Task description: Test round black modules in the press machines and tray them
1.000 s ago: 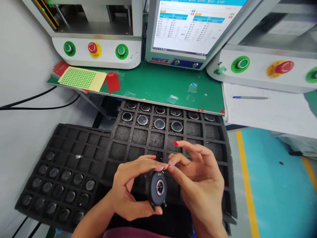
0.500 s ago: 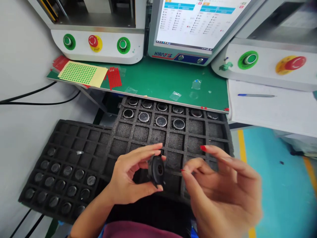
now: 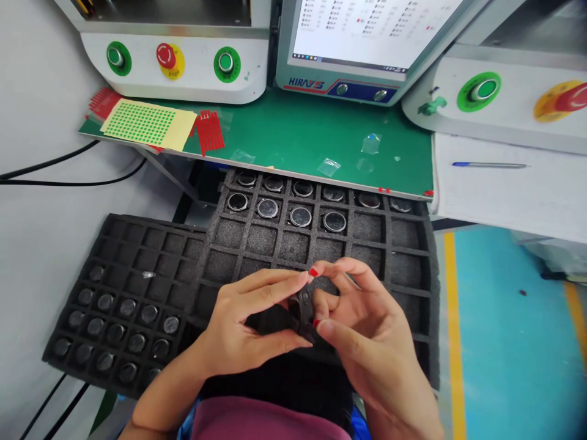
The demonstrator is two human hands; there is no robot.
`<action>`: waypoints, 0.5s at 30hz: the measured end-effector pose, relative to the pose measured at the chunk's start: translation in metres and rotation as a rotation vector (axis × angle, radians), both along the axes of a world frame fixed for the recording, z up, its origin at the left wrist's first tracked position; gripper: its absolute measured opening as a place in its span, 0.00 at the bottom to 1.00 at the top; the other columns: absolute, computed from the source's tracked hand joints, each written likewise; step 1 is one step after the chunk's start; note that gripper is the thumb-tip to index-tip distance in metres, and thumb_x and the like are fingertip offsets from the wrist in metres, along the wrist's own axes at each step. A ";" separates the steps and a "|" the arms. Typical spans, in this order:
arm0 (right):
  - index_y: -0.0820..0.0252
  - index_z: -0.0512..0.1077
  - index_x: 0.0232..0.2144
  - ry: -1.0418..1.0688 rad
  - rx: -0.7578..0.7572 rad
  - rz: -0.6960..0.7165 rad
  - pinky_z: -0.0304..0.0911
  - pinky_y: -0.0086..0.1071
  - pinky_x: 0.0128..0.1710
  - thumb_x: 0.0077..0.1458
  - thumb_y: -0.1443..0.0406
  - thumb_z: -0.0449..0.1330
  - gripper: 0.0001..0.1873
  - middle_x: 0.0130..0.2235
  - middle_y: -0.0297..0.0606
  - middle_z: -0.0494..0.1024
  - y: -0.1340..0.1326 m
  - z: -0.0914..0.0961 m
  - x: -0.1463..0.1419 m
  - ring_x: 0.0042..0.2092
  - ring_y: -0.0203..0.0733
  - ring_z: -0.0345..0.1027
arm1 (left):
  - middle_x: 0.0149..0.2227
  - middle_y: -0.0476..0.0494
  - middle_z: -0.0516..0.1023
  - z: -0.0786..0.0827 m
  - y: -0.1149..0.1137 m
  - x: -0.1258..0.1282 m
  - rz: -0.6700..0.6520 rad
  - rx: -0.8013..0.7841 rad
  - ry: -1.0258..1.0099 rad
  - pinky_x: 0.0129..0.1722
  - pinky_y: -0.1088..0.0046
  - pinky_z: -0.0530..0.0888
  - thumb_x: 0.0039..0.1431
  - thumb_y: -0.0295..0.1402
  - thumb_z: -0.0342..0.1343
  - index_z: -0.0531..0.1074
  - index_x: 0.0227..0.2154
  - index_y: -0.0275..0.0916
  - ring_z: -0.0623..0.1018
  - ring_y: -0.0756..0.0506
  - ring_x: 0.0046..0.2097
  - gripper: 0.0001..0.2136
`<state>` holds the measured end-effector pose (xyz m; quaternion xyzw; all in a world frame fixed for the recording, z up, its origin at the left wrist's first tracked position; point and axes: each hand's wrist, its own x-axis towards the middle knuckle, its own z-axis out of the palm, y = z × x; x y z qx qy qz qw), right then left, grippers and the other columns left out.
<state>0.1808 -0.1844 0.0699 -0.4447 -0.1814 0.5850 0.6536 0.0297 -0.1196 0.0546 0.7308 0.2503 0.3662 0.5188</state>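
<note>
My left hand (image 3: 243, 321) is closed around a black round watch case (image 3: 302, 311), held on edge between the fingers above and the thumb below. My right hand (image 3: 362, 318) is at the case's right side, fingers curled and touching or almost touching it. One small red sticker (image 3: 313, 272) shows at the right index fingertip. A second red piece shows at the tip of the right thumb, against the lower part of the case. Fingers hide much of the case. Below lies a black foam tray (image 3: 328, 249) with round watch faces (image 3: 301, 216) in its far rows.
A second foam tray (image 3: 137, 235) with several round parts lies left. On the green shelf (image 3: 284, 137) are a green-dot sticker sheet (image 3: 147, 122), red strips (image 3: 210, 131) and clear film scraps. Behind stand a monitor (image 3: 348, 36) and machines with buttons. A pen (image 3: 490, 165) lies on paper at right.
My right hand has moved left, bringing the red pieces on its fingertips to the watch case. My left hand has turned the case slightly. The view has tilted a little downward.
</note>
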 end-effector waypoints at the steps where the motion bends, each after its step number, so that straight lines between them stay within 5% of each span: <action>1: 0.50 0.71 0.40 0.016 -0.002 -0.001 0.71 0.24 0.25 0.44 0.70 0.72 0.21 0.41 0.32 0.75 0.000 0.000 0.000 0.25 0.27 0.67 | 0.50 0.40 0.80 0.000 0.000 0.000 -0.007 0.007 0.002 0.47 0.71 0.79 0.51 0.32 0.68 0.70 0.58 0.48 0.81 0.45 0.47 0.29; 15: 0.48 0.71 0.42 0.144 -0.052 0.044 0.70 0.21 0.24 0.40 0.72 0.74 0.27 0.42 0.32 0.76 0.002 0.000 0.003 0.26 0.26 0.68 | 0.51 0.37 0.79 -0.004 0.003 0.000 -0.059 0.074 -0.019 0.49 0.70 0.78 0.54 0.33 0.66 0.69 0.58 0.42 0.80 0.44 0.50 0.28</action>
